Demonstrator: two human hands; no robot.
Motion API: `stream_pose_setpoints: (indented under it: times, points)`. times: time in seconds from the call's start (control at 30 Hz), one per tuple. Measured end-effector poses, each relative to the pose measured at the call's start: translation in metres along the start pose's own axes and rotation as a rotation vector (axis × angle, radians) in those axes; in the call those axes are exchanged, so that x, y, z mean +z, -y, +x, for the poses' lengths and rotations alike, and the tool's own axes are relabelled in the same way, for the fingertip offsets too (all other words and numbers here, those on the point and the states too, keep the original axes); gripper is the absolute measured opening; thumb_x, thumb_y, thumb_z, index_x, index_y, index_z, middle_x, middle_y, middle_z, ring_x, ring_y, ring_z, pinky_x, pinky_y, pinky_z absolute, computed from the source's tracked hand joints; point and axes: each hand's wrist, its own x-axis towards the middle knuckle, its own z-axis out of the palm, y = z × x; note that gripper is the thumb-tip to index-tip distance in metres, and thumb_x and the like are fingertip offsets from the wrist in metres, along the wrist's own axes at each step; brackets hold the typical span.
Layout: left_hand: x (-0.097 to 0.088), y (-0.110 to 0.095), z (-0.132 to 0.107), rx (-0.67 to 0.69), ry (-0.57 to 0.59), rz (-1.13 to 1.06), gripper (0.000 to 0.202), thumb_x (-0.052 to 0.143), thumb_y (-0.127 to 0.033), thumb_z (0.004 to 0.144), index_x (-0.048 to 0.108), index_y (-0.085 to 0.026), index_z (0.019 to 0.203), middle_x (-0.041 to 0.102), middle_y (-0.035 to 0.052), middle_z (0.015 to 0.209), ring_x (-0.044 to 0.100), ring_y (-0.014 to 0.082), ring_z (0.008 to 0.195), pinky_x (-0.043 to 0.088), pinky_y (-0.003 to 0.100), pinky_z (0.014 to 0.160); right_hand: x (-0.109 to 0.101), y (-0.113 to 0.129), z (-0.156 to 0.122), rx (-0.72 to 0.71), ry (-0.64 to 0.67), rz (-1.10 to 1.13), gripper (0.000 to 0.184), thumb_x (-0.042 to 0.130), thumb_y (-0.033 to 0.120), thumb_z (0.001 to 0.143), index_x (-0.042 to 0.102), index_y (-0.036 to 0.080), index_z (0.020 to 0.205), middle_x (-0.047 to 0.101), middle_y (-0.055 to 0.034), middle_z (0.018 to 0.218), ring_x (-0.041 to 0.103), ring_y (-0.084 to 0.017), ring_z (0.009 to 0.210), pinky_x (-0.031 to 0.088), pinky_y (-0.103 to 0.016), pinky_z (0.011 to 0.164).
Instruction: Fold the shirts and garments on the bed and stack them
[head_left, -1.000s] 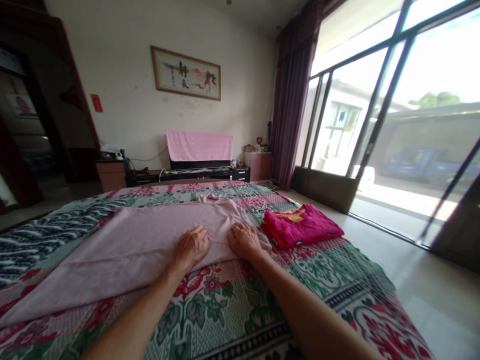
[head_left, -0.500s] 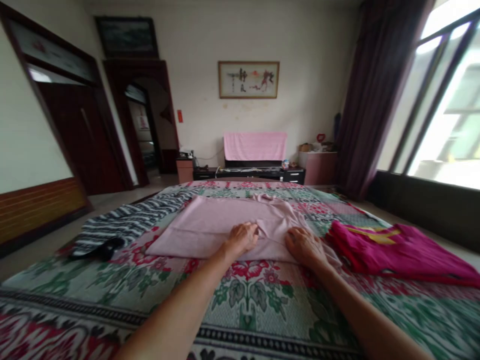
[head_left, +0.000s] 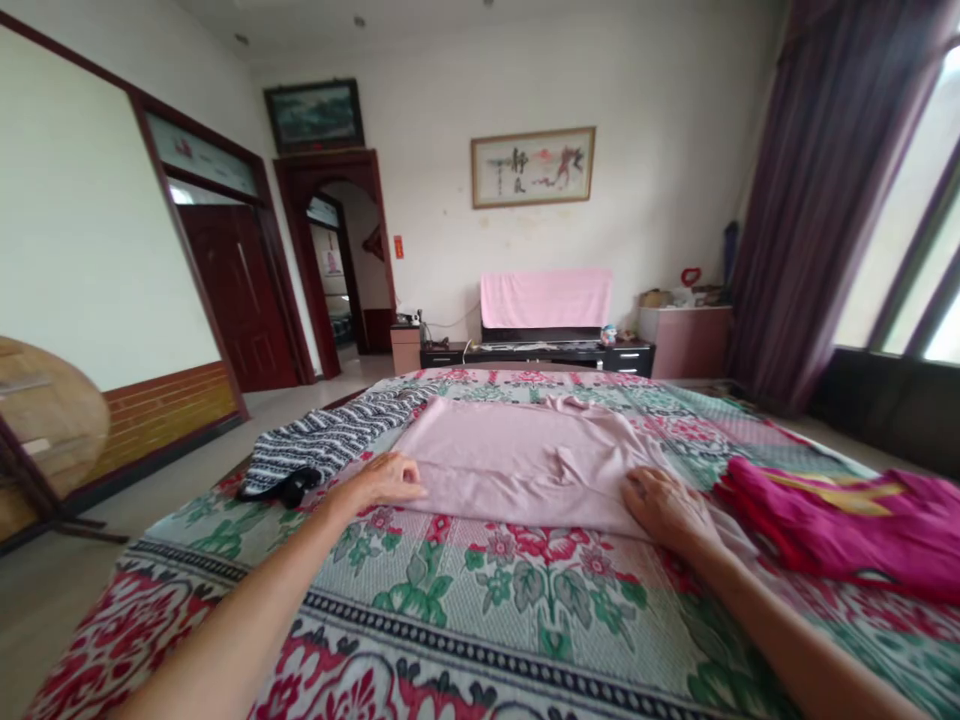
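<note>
A pale pink garment (head_left: 517, 460) lies flat on the flowered bed cover (head_left: 495, 600) in front of me. My left hand (head_left: 382, 479) rests at the garment's near left corner, its fingers curled onto the cloth edge. Flat on the garment's near right edge lies my right hand (head_left: 664, 503), fingers stretched out and pressing the cloth down. The two hands are wide apart along the near edge.
A folded magenta garment (head_left: 840, 520) lies to the right on the bed. A black-and-white striped garment (head_left: 322, 445) with a dark item (head_left: 289, 487) sits to the left. A wooden round table (head_left: 45, 420) stands at far left, a doorway and low cabinet beyond.
My left hand has slid left along the garment's near edge, away from my right hand. The view has swung left, showing more of the doors and a table.
</note>
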Motion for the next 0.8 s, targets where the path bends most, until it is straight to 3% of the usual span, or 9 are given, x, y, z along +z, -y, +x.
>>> stream_pose_setpoints:
  times: [0.13,0.23,0.33,0.43,0.5,0.6,0.8]
  points:
    - [0.002,0.020,-0.008,0.213,0.118,-0.037,0.051,0.065,-0.038,0.060,0.062,-0.020,0.109,0.058,0.0057,0.114,0.055,0.0221,0.103,0.042,0.029,0.089,0.003,-0.005,0.001,-0.013,-0.099,0.056,0.036,0.040,0.033,0.084,0.058,0.016,0.110,0.058,-0.0135,0.120,0.056,-0.029,0.105,0.041,-0.043,0.090]
    - [0.004,0.027,-0.010,0.239,0.140,-0.067,0.056,0.058,-0.026,0.061,0.058,-0.021,0.117,0.049,0.0058,0.129,0.046,0.0226,0.119,0.035,0.031,0.101,-0.006,-0.002,-0.002,-0.189,-0.180,0.162,0.028,0.043,0.026,0.081,0.059,0.018,0.102,0.060,-0.0108,0.116,0.058,-0.023,0.100,0.042,-0.037,0.089]
    - [0.004,0.032,-0.010,0.265,0.165,-0.088,0.061,0.051,-0.015,0.056,0.057,-0.020,0.116,0.046,0.0057,0.133,0.040,0.0233,0.126,0.029,0.032,0.106,-0.027,0.009,-0.006,-0.437,0.018,0.231,0.016,0.047,0.024,0.079,0.062,0.020,0.084,0.065,-0.0056,0.092,0.060,-0.018,0.086,0.044,-0.030,0.081]
    - [0.001,0.033,-0.010,0.278,0.180,-0.094,0.063,0.048,-0.010,0.050,0.057,-0.018,0.112,0.050,0.0063,0.128,0.043,0.0241,0.122,0.032,0.032,0.104,-0.045,0.020,-0.010,-0.475,0.271,0.183,0.017,0.057,0.027,0.073,0.065,0.018,0.085,0.067,-0.0055,0.088,0.059,-0.018,0.081,0.045,-0.029,0.076]
    - [0.000,0.030,-0.011,0.273,0.180,-0.089,0.061,0.046,-0.008,0.049,0.056,-0.018,0.108,0.053,0.0055,0.122,0.047,0.0239,0.117,0.036,0.031,0.099,-0.052,0.021,-0.011,-0.458,0.355,0.127,0.028,0.063,0.030,0.069,0.067,0.017,0.093,0.066,-0.0078,0.094,0.059,-0.020,0.085,0.045,-0.032,0.079]
    - [0.001,0.026,-0.011,0.273,0.141,-0.048,0.054,0.043,-0.006,0.050,0.056,-0.019,0.101,0.057,0.0035,0.109,0.052,0.0221,0.106,0.040,0.029,0.090,-0.052,0.015,-0.008,-0.456,0.404,0.081,0.037,0.066,0.034,0.067,0.067,0.017,0.100,0.065,-0.0100,0.101,0.059,-0.022,0.091,0.045,-0.035,0.083]
    - [0.022,0.029,-0.003,0.354,-0.085,0.024,0.042,0.038,0.000,0.058,0.056,-0.020,0.091,0.059,0.0023,0.094,0.055,0.0179,0.090,0.041,0.027,0.083,-0.049,0.007,-0.006,-0.515,0.399,0.097,0.031,0.057,0.023,0.074,0.066,0.018,0.103,0.064,-0.0089,0.102,0.059,-0.020,0.095,0.043,-0.033,0.087]
